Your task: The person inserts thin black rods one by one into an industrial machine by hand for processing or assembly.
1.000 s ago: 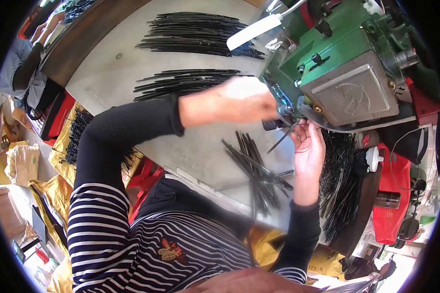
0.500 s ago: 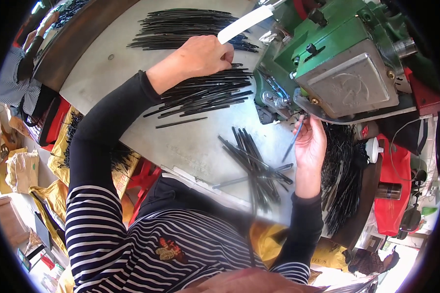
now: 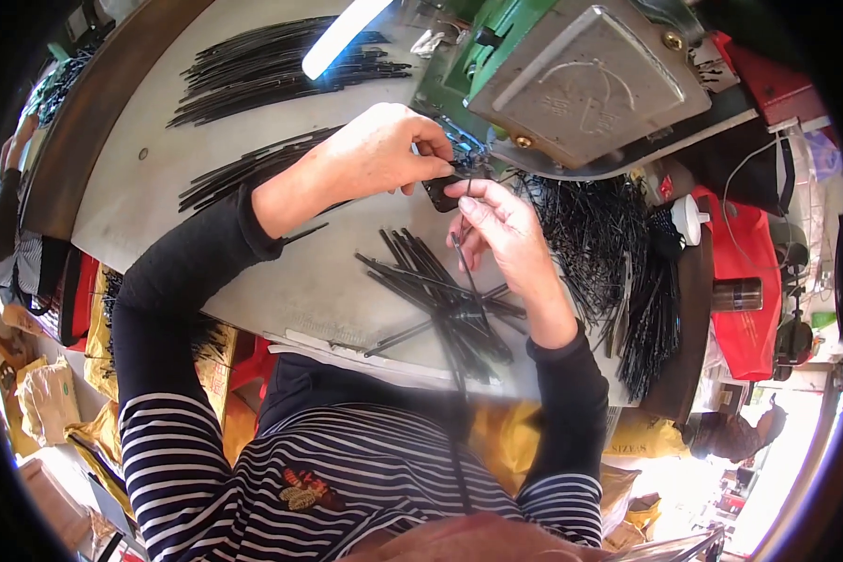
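Note:
My left hand (image 3: 384, 155) is closed, thumb against fingertips, at the near side of the green machine (image 3: 496, 56). A thin black strip seems to be in that pinch, though its end is hard to make out. Right beside it, my right hand (image 3: 506, 229) is closed on a thin black strip (image 3: 469, 267) that hangs down from its fingers. Both hands almost meet below the machine's working end, which my fingers partly hide. Under my right hand, a loose crossed pile of black strips (image 3: 440, 290) lies on the pale tabletop (image 3: 262, 272).
Two rows of black strips lie farther left, a far bundle (image 3: 253, 70) and a nearer bundle (image 3: 244, 173) partly under my left arm. A thick tangle of black strips (image 3: 618, 253) hangs at the right. A white lamp tube (image 3: 347, 37) juts over the far bundle.
My left hand has come from the strip rows to the machine front, close to my right hand. The whole view has shifted, with the machine now nearer the picture's middle.

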`<state>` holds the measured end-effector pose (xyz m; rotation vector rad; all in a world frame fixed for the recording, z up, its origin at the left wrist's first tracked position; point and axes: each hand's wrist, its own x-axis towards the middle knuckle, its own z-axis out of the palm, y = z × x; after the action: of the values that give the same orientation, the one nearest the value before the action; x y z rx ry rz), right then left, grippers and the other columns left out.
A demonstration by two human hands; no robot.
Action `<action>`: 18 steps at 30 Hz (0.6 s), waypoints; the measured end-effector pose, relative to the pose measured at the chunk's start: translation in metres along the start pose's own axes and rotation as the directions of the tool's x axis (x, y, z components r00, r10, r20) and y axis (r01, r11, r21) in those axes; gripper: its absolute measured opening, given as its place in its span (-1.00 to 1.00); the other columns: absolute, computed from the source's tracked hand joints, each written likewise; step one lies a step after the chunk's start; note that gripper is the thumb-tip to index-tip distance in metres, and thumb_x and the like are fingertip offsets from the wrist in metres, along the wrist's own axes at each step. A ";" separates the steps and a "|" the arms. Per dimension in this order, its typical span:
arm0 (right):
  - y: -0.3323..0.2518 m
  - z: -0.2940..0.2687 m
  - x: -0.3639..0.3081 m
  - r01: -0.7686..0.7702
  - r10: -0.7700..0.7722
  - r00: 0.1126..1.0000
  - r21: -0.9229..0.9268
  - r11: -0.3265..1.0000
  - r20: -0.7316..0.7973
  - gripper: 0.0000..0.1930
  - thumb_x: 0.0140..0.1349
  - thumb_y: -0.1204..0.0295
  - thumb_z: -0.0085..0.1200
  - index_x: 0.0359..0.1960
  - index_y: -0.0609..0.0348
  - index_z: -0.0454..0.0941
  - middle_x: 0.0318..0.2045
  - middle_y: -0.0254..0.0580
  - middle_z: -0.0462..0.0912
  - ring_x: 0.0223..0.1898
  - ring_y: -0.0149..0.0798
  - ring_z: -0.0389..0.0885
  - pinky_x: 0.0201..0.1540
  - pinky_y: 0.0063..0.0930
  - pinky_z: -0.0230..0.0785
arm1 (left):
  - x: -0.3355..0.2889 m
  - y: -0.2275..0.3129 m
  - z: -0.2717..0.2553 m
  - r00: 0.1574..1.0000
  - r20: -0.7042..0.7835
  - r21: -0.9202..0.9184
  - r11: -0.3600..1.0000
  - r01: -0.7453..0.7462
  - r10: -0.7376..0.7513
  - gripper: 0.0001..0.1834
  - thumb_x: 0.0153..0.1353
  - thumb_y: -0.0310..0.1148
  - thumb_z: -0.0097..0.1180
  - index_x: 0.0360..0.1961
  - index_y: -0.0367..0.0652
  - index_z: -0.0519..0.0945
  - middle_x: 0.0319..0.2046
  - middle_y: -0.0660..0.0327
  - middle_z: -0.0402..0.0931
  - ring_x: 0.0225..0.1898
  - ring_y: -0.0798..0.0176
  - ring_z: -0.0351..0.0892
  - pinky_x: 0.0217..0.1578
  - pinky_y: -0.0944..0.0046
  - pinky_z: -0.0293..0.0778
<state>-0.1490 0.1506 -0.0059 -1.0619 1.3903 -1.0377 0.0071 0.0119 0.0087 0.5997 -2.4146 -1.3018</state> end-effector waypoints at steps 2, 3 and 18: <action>-0.001 -0.002 -0.002 0.006 -0.006 1.000 0.003 1.000 -0.025 -0.68 0.30 0.28 -0.11 -0.05 0.26 0.40 -0.55 -0.20 0.54 -0.72 -0.50 0.44 -0.65 -0.72 0.24 | 0.001 0.003 0.002 1.000 -0.002 -0.041 0.999 0.025 -0.025 -0.74 0.04 -0.33 0.14 -0.33 -0.34 0.59 -0.54 0.11 0.58 -0.64 0.34 0.57 -0.58 0.37 0.47; -0.001 -0.001 -0.002 0.013 -0.013 0.999 0.007 1.000 -0.035 -0.68 0.31 0.28 -0.11 -0.05 0.26 0.39 -0.55 -0.21 0.54 -0.72 -0.49 0.44 -0.65 -0.73 0.23 | 0.000 0.003 0.003 0.999 -0.014 -0.066 0.997 0.048 -0.049 -0.75 0.07 -0.35 0.14 -0.30 -0.32 0.59 -0.53 0.17 0.57 -0.63 0.40 0.52 -0.60 0.41 0.44; -0.001 -0.001 -0.005 0.037 -0.035 0.997 0.033 0.999 -0.072 -0.67 0.30 0.27 -0.10 -0.04 0.27 0.38 -0.56 -0.23 0.53 -0.72 -0.48 0.44 -0.66 -0.72 0.23 | 0.002 0.000 0.004 0.996 -0.074 -0.170 0.985 0.038 -0.051 -0.75 0.09 -0.36 0.14 -0.29 -0.36 0.58 -0.52 0.15 0.57 -0.66 0.41 0.51 -0.66 0.41 0.43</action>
<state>-0.1497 0.1554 -0.0036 -1.0371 1.4099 -1.1312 0.0034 0.0142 0.0066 0.6478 -2.2133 -1.4545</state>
